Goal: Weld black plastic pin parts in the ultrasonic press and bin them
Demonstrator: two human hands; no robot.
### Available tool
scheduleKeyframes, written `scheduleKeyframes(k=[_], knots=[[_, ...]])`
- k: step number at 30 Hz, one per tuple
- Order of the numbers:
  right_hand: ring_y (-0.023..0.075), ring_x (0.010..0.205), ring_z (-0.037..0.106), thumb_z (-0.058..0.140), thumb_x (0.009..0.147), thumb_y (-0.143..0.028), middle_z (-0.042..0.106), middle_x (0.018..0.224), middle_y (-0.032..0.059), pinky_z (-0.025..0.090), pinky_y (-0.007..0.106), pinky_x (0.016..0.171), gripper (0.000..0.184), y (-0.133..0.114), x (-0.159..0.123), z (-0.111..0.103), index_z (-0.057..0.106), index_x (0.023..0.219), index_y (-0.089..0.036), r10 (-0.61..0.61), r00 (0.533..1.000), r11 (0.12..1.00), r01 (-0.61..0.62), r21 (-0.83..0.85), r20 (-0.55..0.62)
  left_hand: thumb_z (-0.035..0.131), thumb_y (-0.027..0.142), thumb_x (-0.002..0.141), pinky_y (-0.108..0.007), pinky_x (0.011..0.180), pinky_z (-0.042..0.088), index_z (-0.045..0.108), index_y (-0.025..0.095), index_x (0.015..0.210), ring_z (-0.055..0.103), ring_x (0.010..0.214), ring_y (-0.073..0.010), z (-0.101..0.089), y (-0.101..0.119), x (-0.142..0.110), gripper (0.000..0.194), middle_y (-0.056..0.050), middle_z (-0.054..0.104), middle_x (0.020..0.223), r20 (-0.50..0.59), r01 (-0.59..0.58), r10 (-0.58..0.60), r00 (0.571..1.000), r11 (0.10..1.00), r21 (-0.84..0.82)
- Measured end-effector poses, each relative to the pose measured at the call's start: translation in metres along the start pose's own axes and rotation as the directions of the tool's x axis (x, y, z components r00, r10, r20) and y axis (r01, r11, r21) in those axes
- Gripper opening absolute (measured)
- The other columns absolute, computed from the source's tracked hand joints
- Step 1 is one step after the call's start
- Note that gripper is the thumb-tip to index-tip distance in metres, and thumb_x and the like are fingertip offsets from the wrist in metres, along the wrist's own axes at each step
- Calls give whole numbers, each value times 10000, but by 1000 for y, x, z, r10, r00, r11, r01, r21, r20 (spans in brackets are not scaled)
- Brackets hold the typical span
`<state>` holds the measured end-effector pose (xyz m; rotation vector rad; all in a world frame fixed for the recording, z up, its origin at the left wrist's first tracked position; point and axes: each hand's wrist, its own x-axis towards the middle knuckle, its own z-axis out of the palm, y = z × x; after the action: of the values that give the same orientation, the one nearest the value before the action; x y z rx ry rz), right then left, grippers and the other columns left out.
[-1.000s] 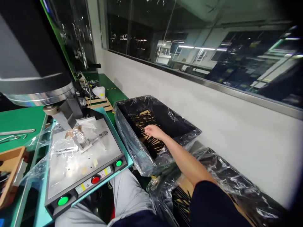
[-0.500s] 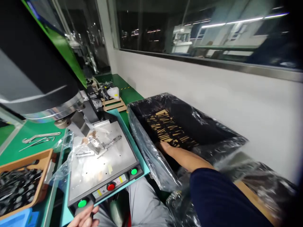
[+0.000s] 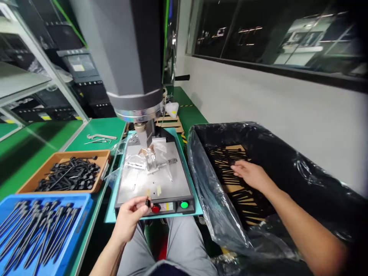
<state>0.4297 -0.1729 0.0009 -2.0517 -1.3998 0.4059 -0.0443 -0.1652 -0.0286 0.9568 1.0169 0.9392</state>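
A small black piece (image 3: 148,202) is at the near edge of the metal plate (image 3: 133,188), pinched between the thumb and fingers of the left hand (image 3: 130,216), which is otherwise loosely curled. To the right of the plate, inside the lined bin (image 3: 204,191), the right hand (image 3: 254,175) has its fingertips drawn nearly together over thin black rods (image 3: 247,197) laid in rows; whether it has hold of one I cannot tell — the fingers hide it. The step in hand looks like handling rods at the bin, and the next move would seem to call for light fingertip work among the rows — with the left hand clear of the red button (image 3: 155,209) on the plate's front. Left of the plate stand an orange tray (image 3: 104,163) and, nearer, a blue tray (image 3: 84,201), both holding black parts
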Motion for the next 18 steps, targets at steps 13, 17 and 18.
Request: scheduleKeyframes(k=[13,17,18], knots=[[159,718,532,461,971,-233,547,752,8,399,276,650,241,-192,-160,125,613,786,-209,-587,731,799,452,398,349,786,342,716,-273,628,529,777,209,905,632,668,-167,10,20,-31,232,-63,703,793,204,-380,333,921,884,271],[165,727,527,462,976,-250,548,774,13,391,283,650,221,-201,-161,130,628,834,-213,-644,683,759,517,396,345,767,340,743,-285,651,537,774,210,928,644,700,-182,-1,23,-40,226,-69,703,784,224,-449,394,891,833,324],[168,732,528,459,977,-254,551,778,15,390,285,652,222,-202,-162,130,631,843,-213,-653,674,752,528,394,344,763,338,749,-290,671,541,773,212,934,655,730,-191,-3,24,-41,224,-74,711,806,237,-463,402,884,821,336]])
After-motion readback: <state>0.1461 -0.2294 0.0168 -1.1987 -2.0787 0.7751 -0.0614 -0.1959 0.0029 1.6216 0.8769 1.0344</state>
